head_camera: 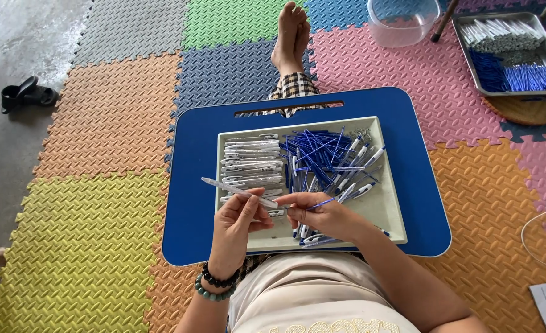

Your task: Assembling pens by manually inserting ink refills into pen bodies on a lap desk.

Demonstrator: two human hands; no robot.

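- The left hand (239,223) pinches a white pen barrel (239,192), which points up-left over the tray (389,219).
- The right hand (322,214) closes finger and thumb on a thin blue refill (320,203), its tip just beside the barrel's open end.
- I judge it best to keep the barrel steady and line the refill straight.
- More barrels (251,161) and refills (313,151) lie in the tray on the blue lap desk (192,203).

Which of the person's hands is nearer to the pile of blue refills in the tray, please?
The right hand: it sits just below the refills, pinching one. The left hand holds a white barrel further left, below the white barrels.
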